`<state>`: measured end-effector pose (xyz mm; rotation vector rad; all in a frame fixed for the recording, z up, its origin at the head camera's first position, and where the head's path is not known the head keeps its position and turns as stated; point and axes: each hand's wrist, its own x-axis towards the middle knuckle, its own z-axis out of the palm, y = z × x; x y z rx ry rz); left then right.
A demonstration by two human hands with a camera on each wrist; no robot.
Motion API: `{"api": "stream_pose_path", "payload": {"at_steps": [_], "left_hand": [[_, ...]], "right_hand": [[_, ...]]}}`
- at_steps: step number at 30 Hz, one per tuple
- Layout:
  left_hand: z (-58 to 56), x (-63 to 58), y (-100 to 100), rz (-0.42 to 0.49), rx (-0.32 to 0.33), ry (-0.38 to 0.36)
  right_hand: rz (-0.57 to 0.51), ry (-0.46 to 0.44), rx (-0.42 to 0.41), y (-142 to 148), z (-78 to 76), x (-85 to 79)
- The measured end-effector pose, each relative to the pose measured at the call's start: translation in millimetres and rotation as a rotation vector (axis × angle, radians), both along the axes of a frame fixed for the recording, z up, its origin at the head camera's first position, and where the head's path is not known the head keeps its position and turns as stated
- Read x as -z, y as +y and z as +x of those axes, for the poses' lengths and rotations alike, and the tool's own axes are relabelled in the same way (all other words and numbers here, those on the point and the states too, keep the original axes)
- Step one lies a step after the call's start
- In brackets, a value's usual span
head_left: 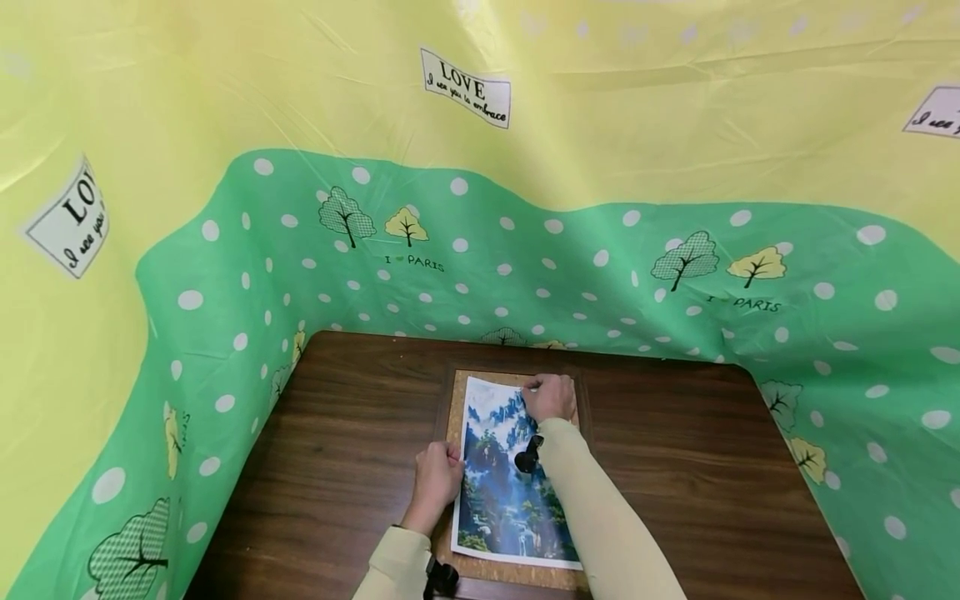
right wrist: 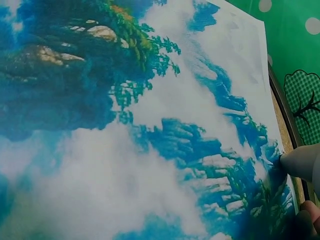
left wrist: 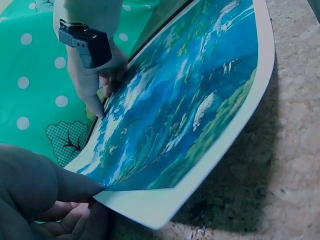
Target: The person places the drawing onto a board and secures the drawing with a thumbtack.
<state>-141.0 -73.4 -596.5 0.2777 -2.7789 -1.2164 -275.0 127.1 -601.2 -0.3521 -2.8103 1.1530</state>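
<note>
A printed landscape picture (head_left: 501, 475) with a white border lies over a cork board (head_left: 455, 417). My left hand (head_left: 437, 477) pinches its left edge, thumb on top and fingers curled beneath, as the left wrist view shows. In that view the near corner of the print (left wrist: 160, 212) is lifted off the cork and casts a shadow. At the far edge, my right hand (head_left: 550, 397) holds the paper between thumb and fingers. Its thumb (right wrist: 300, 162) presses on the printed side in the right wrist view, while the other fingers are mostly hidden.
The board has a dark frame (head_left: 487, 588) and lies on a brown wooden table (head_left: 690, 467). Green and yellow patterned cloth (head_left: 525, 250) hangs around the back and sides of the table. Each wrist wears a small black camera (head_left: 529, 455).
</note>
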Motion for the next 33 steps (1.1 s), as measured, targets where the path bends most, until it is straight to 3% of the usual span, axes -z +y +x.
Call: {"api": "stream_pose_path", "payload": {"at_steps": [13,26,33], "left_hand": [[-0.7,-4.1,0,-0.030,-0.004,0.060],[1.0,-7.7,2,-0.015,-0.008,-0.006],[4.1,-4.8,-2,-0.068,0.004,0.092]], "right_hand": [[-0.012,0.065,-0.016,3,-0.3,0.0],[-0.022,0.081,-0.037,8,5.1,2.3],[0.015,0.094,-0.067,5,14.2,4.6]]}}
